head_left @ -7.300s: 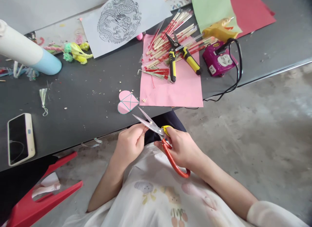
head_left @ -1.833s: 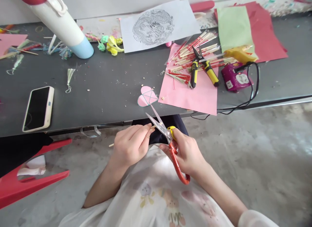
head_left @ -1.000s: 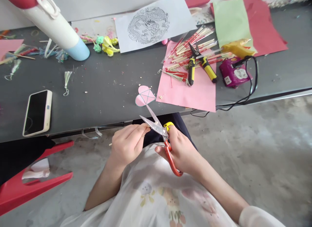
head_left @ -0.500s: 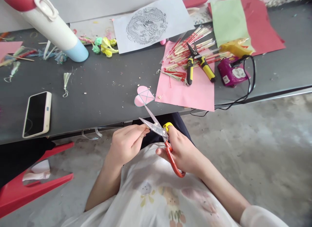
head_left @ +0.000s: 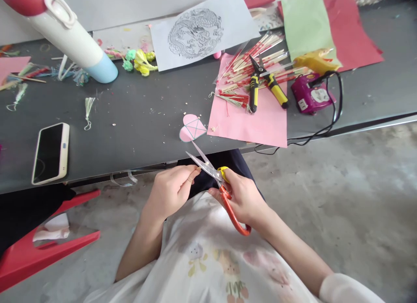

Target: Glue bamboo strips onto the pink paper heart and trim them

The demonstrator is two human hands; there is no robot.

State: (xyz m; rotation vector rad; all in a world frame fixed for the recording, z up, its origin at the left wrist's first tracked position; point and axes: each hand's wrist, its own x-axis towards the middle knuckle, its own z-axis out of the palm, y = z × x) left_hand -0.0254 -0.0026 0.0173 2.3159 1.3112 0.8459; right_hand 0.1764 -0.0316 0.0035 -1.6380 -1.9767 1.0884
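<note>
Pinched in the fingers of the left hand (head_left: 171, 192) is a thin pale wooden stick (head_left: 207, 163) (mostly hidden), its end at the parted blades of red-and-yellow-handled metal scissors (head_left: 233, 215) gripped by the right hand's (head_left: 244, 198) fingers, before a dark grey tabletop (head_left: 140, 120) bearing a pink paper heart (head_left: 191, 129).

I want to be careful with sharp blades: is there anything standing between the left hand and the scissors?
Nothing visible stands between the left hand and the scissors; the fingertips are right beside the nearer blade. A small pale piece shows at the open blades.
</note>
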